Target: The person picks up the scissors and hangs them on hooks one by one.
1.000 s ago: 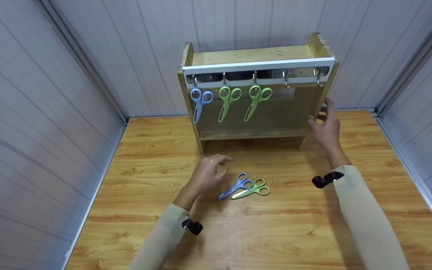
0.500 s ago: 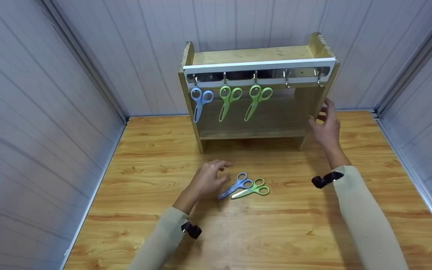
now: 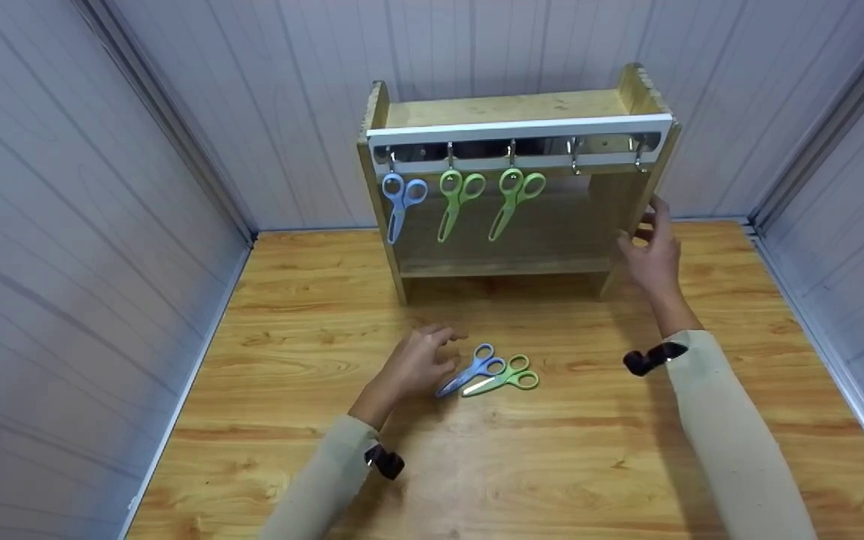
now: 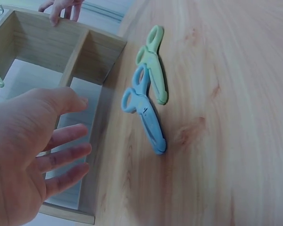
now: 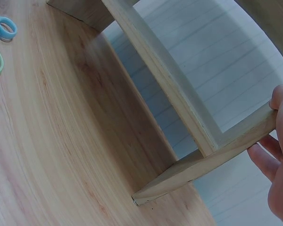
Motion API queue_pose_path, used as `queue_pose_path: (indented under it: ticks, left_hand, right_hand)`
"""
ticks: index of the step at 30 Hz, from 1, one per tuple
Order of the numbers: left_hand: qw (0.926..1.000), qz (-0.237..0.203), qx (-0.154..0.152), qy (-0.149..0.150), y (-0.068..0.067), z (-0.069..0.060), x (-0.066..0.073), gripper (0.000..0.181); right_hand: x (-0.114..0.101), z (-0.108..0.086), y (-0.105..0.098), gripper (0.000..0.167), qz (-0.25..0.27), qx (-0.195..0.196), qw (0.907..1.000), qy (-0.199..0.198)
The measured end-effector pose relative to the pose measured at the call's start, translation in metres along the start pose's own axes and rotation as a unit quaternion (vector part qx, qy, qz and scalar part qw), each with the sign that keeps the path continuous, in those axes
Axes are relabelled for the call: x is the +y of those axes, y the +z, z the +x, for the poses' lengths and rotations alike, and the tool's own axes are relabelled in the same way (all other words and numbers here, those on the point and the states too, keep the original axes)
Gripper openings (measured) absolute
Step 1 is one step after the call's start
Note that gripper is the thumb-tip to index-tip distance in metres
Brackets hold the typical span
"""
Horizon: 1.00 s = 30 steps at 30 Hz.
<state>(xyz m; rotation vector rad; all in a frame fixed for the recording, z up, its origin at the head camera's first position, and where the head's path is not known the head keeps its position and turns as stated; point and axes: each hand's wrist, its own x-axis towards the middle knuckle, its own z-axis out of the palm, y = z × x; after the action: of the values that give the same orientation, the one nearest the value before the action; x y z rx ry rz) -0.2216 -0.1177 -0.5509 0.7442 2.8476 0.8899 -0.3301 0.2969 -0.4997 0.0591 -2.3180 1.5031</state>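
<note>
Blue scissors (image 3: pixel 475 370) and green scissors (image 3: pixel 503 379) lie side by side on the wooden floor. My left hand (image 3: pixel 418 360) hovers just left of the blue pair, fingers relaxed and holding nothing; the left wrist view shows a gap between the hand (image 4: pixel 33 146) and the blue scissors (image 4: pixel 148 117). With my right hand (image 3: pixel 653 255) I grip the right side panel of the wooden rack (image 3: pixel 507 267), thumb at the front edge. Hanging from the rack's hooks are blue scissors (image 3: pixel 396 214) and two green ones (image 3: pixel 447 214) (image 3: pixel 505 214).
A white rail (image 3: pixel 518 131) with several metal hooks runs across the rack's top front. Two hooks at the right (image 3: pixel 574 159) hold nothing. Panelled walls (image 3: pixel 312 112) stand behind the rack and on both sides.
My left hand has moved slightly down, nearer the level of the blue scissors on the floor. The right hand stays on the rack's side.
</note>
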Motion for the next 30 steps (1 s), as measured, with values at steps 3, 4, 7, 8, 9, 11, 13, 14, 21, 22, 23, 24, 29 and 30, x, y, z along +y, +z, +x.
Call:
queue_pose_path:
  ticks: [3,4,7,8,9,11,13,14,21,22,23,24,29,30]
  left_hand:
    - [0.9999,0.007,-0.003,0.008,0.003,-0.001,-0.001,0.037]
    - [0.9999,0.010,-0.004,0.010,0.003,-0.001,-0.001,0.037]
    - [0.9997,0.020,-0.006,0.010,0.007,-0.002,-0.002,0.037]
    - [0.9997,0.023,-0.007,0.008,0.008,-0.002,-0.003,0.037]
    - [0.9996,0.026,-0.009,0.006,0.008,-0.002,-0.003,0.038]
    - [0.9995,0.029,-0.012,0.001,0.010,-0.002,-0.004,0.039]
    - [0.9994,0.029,-0.017,-0.005,0.011,-0.001,-0.004,0.041]
    - [0.9994,0.028,-0.019,-0.007,0.011,-0.001,-0.004,0.042]
    - [0.9987,0.041,-0.030,-0.009,0.015,-0.003,-0.005,0.044]
    - [0.9985,0.045,-0.031,-0.009,0.016,-0.004,-0.005,0.044]
    - [0.9983,0.048,-0.033,-0.007,0.016,-0.004,-0.005,0.045]
    - [0.9982,0.049,-0.034,-0.006,0.017,-0.004,-0.005,0.046]
    - [0.9977,0.053,-0.042,-0.004,0.018,-0.004,-0.006,0.050]
    - [0.9975,0.057,-0.043,-0.003,0.019,-0.004,-0.006,0.051]
  right_hand:
    - [0.000,0.000,0.000,0.077,-0.003,-0.001,1.0000,0.003]
    - [0.000,0.000,0.000,0.077,-0.003,0.000,1.0000,0.003]
    - [-0.001,0.000,0.002,0.076,0.000,0.006,1.0000,0.001]
    - [-0.001,0.000,0.002,0.076,0.002,0.008,1.0000,-0.001]
    - [-0.001,0.001,0.002,0.076,0.004,0.010,0.9999,-0.002]
    - [-0.002,0.000,0.003,0.076,0.011,0.012,0.9999,-0.005]
    - [-0.001,0.000,0.003,0.075,0.011,0.012,0.9998,-0.007]
    - [-0.001,0.000,0.003,0.076,0.012,0.010,0.9999,-0.007]
    - [0.001,0.000,0.002,0.076,-0.001,0.008,1.0000,-0.004]
    - [0.001,0.000,0.002,0.076,-0.003,0.008,1.0000,-0.003]
    - [0.001,0.000,0.002,0.076,-0.003,0.007,1.0000,-0.003]
    - [0.000,0.000,0.002,0.077,-0.004,0.005,1.0000,-0.002]
    - [-0.002,0.000,0.000,0.077,-0.002,0.002,1.0000,0.000]
    - [-0.002,0.000,0.000,0.077,-0.002,0.002,1.0000,0.000]
